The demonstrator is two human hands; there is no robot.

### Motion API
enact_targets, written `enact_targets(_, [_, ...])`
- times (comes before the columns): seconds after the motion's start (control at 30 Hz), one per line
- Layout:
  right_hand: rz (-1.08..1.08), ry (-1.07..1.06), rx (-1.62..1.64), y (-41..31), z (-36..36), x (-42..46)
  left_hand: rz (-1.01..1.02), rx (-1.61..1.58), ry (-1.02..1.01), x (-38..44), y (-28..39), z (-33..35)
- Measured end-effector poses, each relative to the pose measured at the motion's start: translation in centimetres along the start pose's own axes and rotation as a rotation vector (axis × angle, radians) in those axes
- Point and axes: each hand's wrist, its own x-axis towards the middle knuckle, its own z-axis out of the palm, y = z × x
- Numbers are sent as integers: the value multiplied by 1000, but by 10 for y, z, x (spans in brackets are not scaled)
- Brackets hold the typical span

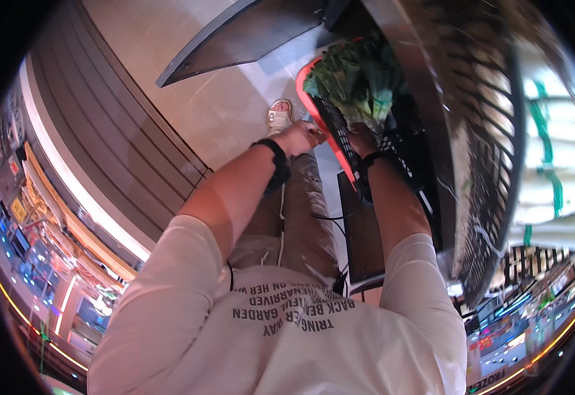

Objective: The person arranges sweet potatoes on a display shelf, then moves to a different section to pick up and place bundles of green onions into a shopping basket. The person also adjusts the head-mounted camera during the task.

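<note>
A black perforated plastic basket (339, 128) with a red rim (305, 94) stands ahead of me, to the right of my leg. Bunches of leafy green vegetables (351, 74) fill its far part, with their pale stems towards me. My left hand (301, 138) curls its fingers on the red rim from the outer side. Inside the basket, close to the stem ends, is my right hand (362, 139). Shadow and the basket wall hide its fingers, so whether it grips a stem cannot be made out. Both wrists wear black bands.
Dark panels jut out at the far side (248, 44) and near my right knee (361, 232). A slatted black display rack (490, 123) rises at right, beside white produce with green bands (549, 148). A brown ribbed counter side (104, 128) runs along the left over tiled floor (193, 103).
</note>
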Motion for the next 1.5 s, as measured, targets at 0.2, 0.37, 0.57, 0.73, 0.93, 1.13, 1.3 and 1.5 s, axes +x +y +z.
enact_targets(0.2, [-213,98,206,0,34,89,-122,5,-61,35,-25,12])
enact_targets(0.37, [-60,213,80,-22,52,112,-170,-96,-96,43,-28,2])
enact_targets(0.57, [-146,236,189,-37,22,74,-25,-121,-89,53,-69,-6])
enact_targets(0.73, [-468,98,12,-11,-34,9,-26,-127,-160,-8,-37,-14])
enact_targets(0.93, [-224,-411,1202,-55,-113,-122,225,33,-114,-59,-40,7])
enact_targets(1.13, [-227,-483,1570,-202,-216,-264,863,435,91,-158,46,38])
enact_targets(1.3, [-756,119,218,-277,-241,-282,1127,880,423,-217,129,39])
enact_targets(1.5, [-789,262,448,-438,-278,-359,1399,-26,287,-258,188,26])
